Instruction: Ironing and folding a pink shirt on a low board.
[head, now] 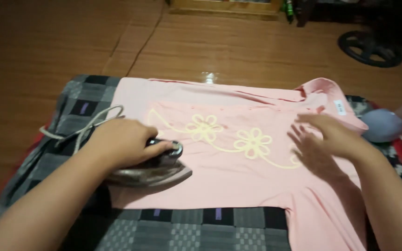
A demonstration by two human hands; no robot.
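A pink shirt [229,176] with yellow flower embroidery lies flat on a grey and black checked blanket [196,227] on the floor. My left hand [122,142] grips the handle of a metal iron [157,173], which rests on the shirt's left part with its tip pointing right. My right hand [324,139] lies flat with fingers spread on the shirt near the collar [331,93], pressing the fabric down. A white cord [82,128] trails from the iron to the left.
Brown wooden floor [47,46] surrounds the blanket. A bluish rounded object [382,124] sits at the right edge. A dark wheel-shaped thing [370,48] lies at the far right, and wooden furniture [224,7] stands at the back.
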